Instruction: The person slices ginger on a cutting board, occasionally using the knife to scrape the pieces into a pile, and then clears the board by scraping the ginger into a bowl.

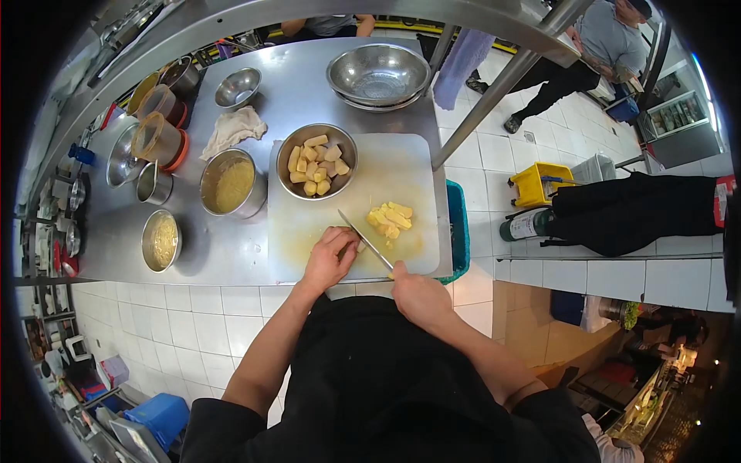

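Low on a white cutting board (305, 231), my left hand (333, 256) has its fingers curled over a pale piece of food (360, 246), mostly covered. My right hand (418, 293) grips the handle of a knife (366, 241), whose blade slants up and left, close beside the left fingertips. Yellow cut pieces (390, 220) lie in a small pile on the board, right of the blade. A steel bowl (285, 180) at the board's upper left holds several pale yellow chunks (317, 164).
Left of the board stand a pot (258, 202) of yellowish food, a smaller bowl (177, 259) and a crumpled cloth (235, 130). Large steel bowls (378, 75) sit at the back. A slanted metal post (478, 117) rises at the right, near a teal bin (458, 231). A person (610, 46) is beyond.
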`<state>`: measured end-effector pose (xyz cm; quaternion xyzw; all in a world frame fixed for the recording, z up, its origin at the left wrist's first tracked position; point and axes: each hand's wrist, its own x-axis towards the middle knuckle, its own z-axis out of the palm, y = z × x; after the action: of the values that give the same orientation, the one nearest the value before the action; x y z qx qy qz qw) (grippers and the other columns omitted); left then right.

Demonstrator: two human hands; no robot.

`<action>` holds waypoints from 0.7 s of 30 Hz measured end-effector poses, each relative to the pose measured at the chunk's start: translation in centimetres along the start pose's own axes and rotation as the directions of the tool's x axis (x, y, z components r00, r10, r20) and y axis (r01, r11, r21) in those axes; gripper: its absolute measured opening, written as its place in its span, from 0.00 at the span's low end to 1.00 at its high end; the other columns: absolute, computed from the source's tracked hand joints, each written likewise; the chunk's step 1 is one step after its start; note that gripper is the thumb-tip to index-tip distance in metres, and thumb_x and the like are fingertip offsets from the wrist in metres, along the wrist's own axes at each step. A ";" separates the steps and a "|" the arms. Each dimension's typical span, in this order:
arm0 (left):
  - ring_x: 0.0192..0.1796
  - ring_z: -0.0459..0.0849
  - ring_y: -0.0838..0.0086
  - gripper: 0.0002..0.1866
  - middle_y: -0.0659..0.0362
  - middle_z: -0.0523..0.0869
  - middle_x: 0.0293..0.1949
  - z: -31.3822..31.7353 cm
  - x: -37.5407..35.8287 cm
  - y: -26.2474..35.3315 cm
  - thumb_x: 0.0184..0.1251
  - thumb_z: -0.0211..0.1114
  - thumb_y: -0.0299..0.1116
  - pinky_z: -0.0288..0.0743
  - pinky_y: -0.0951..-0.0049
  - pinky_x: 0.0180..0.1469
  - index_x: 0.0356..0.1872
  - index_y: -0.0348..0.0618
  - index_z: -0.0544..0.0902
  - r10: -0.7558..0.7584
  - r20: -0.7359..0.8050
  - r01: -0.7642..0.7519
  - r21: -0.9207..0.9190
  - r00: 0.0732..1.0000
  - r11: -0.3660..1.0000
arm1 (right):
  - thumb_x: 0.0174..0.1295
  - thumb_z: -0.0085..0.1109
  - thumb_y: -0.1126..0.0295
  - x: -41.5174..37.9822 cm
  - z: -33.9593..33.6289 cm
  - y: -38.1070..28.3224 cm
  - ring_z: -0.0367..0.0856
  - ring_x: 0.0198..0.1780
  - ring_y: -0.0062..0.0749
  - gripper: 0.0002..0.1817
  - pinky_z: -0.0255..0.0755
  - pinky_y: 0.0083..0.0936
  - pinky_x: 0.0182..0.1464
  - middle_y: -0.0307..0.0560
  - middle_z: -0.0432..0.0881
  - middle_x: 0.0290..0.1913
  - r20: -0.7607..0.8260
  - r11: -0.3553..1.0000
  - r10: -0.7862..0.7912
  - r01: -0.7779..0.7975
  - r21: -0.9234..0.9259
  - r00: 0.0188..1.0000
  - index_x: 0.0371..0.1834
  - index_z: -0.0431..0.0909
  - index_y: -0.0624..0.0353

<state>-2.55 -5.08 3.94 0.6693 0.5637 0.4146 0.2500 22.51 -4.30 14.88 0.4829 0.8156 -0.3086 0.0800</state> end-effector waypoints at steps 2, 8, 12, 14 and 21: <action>0.58 0.89 0.51 0.08 0.52 0.93 0.53 0.1 0.2 0.1 0.74 0.73 0.22 0.86 0.56 0.62 0.50 0.38 0.90 -0.001 -0.008 0.001 0.006 1.000 1.000 | 0.75 0.54 0.73 1.5 1.9 1.0 0.94 0.39 0.70 0.11 0.84 0.66 0.44 0.68 0.92 0.34 -0.010 1.000 -0.019 0.019 -0.007 1.000 0.56 0.73 0.66; 0.58 0.90 0.51 0.07 0.52 0.93 0.52 -0.1 0.0 0.2 0.74 0.73 0.22 0.86 0.56 0.63 0.50 0.38 0.90 0.028 -0.006 -0.028 0.012 1.000 1.000 | 0.75 0.56 0.73 0.2 -0.1 -0.2 0.94 0.37 0.69 0.11 0.85 0.65 0.41 0.67 0.92 0.33 -0.023 1.000 -0.026 0.026 -0.001 0.999 0.55 0.73 0.67; 0.58 0.90 0.51 0.07 0.52 0.93 0.52 -0.4 0.2 0.2 0.74 0.73 0.22 0.86 0.56 0.63 0.50 0.38 0.90 0.014 0.000 -0.014 0.025 1.000 1.000 | 0.75 0.56 0.73 1.2 0.4 0.1 0.94 0.37 0.69 0.11 0.85 0.64 0.40 0.67 0.92 0.33 -0.027 0.999 -0.034 0.033 -0.013 0.999 0.55 0.74 0.66; 0.58 0.90 0.52 0.07 0.52 0.93 0.52 -0.4 0.1 0.2 0.74 0.73 0.22 0.86 0.56 0.63 0.49 0.38 0.90 0.009 0.015 -0.009 0.021 1.000 1.000 | 0.76 0.55 0.72 0.2 -1.6 -0.7 0.94 0.38 0.69 0.11 0.85 0.65 0.42 0.67 0.92 0.34 -0.013 1.000 -0.022 0.022 0.001 1.000 0.56 0.74 0.66; 0.58 0.90 0.51 0.07 0.52 0.93 0.52 -0.2 -0.1 0.2 0.74 0.73 0.22 0.86 0.56 0.62 0.49 0.38 0.90 0.024 -0.015 -0.023 0.031 1.000 0.999 | 0.79 0.58 0.68 1.7 0.2 0.0 0.93 0.38 0.70 0.12 0.84 0.65 0.43 0.69 0.92 0.34 -0.010 0.999 -0.022 0.022 -0.040 1.000 0.54 0.73 0.67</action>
<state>-2.62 -5.24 4.15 0.6763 0.5640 0.4140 0.2304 21.61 -3.12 14.00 0.4736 0.8273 -0.2906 0.0821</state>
